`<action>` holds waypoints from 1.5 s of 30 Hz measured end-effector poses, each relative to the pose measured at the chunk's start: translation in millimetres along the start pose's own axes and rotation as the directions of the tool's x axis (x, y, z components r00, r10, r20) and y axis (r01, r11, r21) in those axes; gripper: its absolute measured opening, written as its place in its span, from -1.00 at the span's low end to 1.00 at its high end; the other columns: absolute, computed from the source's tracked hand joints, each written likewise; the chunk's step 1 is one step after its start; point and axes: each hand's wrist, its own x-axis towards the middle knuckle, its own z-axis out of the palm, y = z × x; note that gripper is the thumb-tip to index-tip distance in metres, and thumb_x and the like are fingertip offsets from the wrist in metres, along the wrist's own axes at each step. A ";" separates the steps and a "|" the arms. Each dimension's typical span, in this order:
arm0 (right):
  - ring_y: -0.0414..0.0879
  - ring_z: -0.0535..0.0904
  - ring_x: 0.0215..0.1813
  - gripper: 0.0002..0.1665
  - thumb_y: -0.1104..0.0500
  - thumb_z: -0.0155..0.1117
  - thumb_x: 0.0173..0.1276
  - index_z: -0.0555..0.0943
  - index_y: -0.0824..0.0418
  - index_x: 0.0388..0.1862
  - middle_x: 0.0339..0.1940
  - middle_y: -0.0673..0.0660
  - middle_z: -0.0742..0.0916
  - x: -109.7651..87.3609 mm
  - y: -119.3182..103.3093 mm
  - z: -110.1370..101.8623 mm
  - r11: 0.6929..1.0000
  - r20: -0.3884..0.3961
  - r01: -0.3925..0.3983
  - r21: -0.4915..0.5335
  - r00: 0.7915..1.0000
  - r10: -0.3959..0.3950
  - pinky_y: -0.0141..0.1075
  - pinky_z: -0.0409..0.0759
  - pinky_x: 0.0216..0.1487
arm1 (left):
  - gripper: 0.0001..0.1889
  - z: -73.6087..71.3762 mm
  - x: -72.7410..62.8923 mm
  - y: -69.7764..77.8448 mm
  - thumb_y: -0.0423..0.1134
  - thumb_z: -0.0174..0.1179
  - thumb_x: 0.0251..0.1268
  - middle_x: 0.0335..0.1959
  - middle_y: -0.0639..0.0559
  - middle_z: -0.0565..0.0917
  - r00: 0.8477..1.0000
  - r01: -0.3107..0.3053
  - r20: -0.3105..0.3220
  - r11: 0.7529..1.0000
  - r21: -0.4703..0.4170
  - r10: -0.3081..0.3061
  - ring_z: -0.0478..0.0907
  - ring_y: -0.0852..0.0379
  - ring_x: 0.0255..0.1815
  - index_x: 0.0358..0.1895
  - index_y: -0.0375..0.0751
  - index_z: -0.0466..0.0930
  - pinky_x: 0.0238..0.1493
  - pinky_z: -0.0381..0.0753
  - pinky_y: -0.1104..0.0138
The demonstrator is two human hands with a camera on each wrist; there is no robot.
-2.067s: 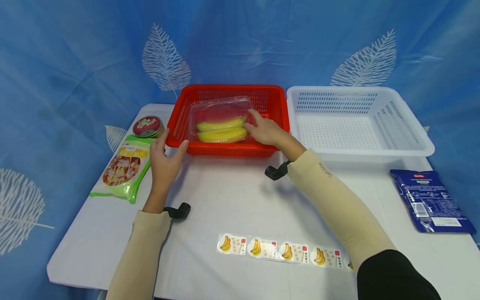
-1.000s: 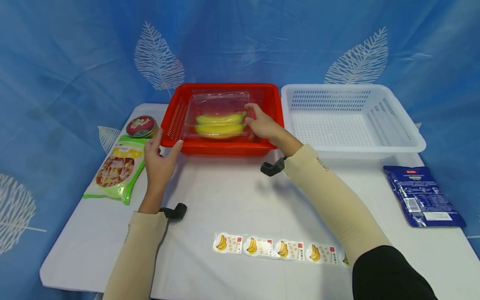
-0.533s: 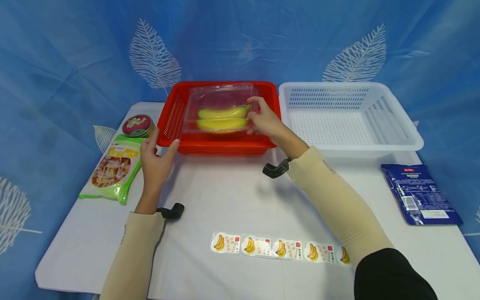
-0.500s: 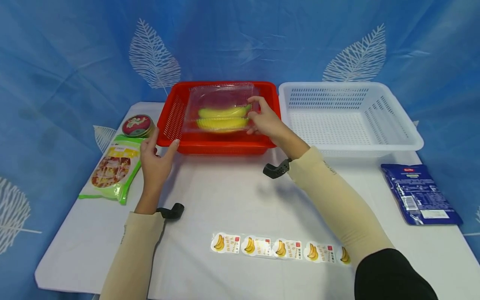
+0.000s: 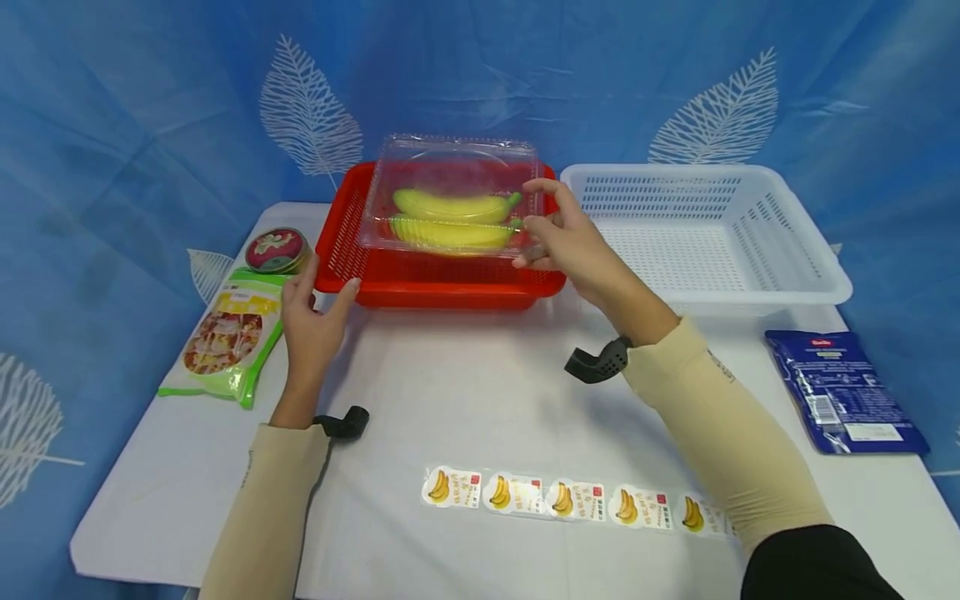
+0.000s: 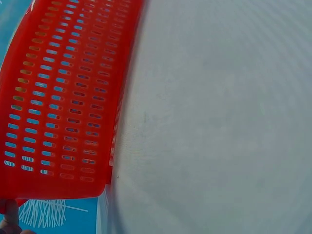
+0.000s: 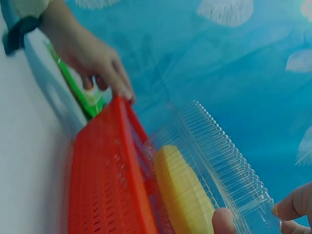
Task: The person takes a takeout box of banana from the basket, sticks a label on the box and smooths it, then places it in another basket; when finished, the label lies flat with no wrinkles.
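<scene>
My right hand (image 5: 573, 242) grips the right end of a clear plastic clamshell box (image 5: 456, 150) with two yellow bananas (image 5: 453, 207) inside. The box is over the red plastic basket (image 5: 450, 293), its back edge overlapping the basket's far rim in the head view. In the right wrist view my thumb and fingertips (image 7: 224, 222) are at the box's ribbed edge. My left hand (image 5: 315, 333) holds the basket's near left corner; the right wrist view shows that hand (image 7: 105, 68) with its fingers over the rim.
A white plastic basket (image 5: 708, 297) stands right of the red one. At the left are a round tin (image 5: 276, 250) and a green-edged food bag (image 5: 225, 337); a blue pouch (image 5: 847, 392) lies at the right. A strip of banana stickers (image 5: 573, 500) lies in front.
My right hand has closed on the clamshell box and raised it from inside the red basket, moving slightly right. The left hand keeps its hold on the basket corner.
</scene>
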 end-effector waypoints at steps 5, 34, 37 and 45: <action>0.25 0.72 -0.14 -0.45 0.12 0.02 0.64 0.20 -0.15 0.51 0.03 0.38 0.48 -34.0 -7.8 -11.6 1.000 0.039 0.026 -0.007 0.999 -0.026 -0.02 0.68 0.07 | -0.20 0.7 -1.2 1.5 0.01 0.35 0.36 0.33 -0.19 0.38 1.000 0.010 0.002 1.000 0.017 -0.010 0.29 0.05 0.39 0.58 -0.13 0.24 0.41 0.38 0.03; 0.25 0.74 -0.22 -0.45 0.19 -0.05 0.69 0.13 0.03 0.56 -0.01 0.45 0.41 -196.4 33.8 -30.8 0.993 0.106 0.102 -0.064 0.990 -0.095 -0.06 0.74 -0.10 | -0.24 -1.9 -6.1 -1.6 -0.03 0.38 0.34 0.30 -0.18 0.41 1.000 -0.007 0.000 1.000 0.014 0.007 0.32 0.11 0.25 0.56 -0.04 0.30 0.21 0.39 0.10; 0.23 0.75 -0.22 -0.45 0.19 -0.06 0.69 0.13 0.01 0.56 -0.02 0.44 0.40 -207.3 42.0 -32.1 0.995 0.092 0.085 -0.061 0.993 -0.079 -0.07 0.74 -0.10 | -0.22 -3.2 -6.6 -0.6 0.00 0.37 0.34 0.32 -0.17 0.39 1.000 0.006 0.002 1.000 0.009 -0.006 0.31 0.10 0.30 0.56 -0.05 0.28 0.30 0.38 0.05; 0.26 0.75 -0.28 -0.44 0.26 -0.10 0.69 0.11 0.07 0.57 -0.06 0.49 0.40 -224.7 65.3 -40.7 0.995 0.072 0.092 -0.041 0.993 -0.089 -0.08 0.74 -0.13 | -0.24 -4.4 -5.7 2.3 0.02 0.35 0.35 0.33 -0.14 0.38 1.000 0.020 0.003 1.000 0.017 -0.020 0.30 0.09 0.33 0.57 0.05 0.27 0.34 0.38 0.02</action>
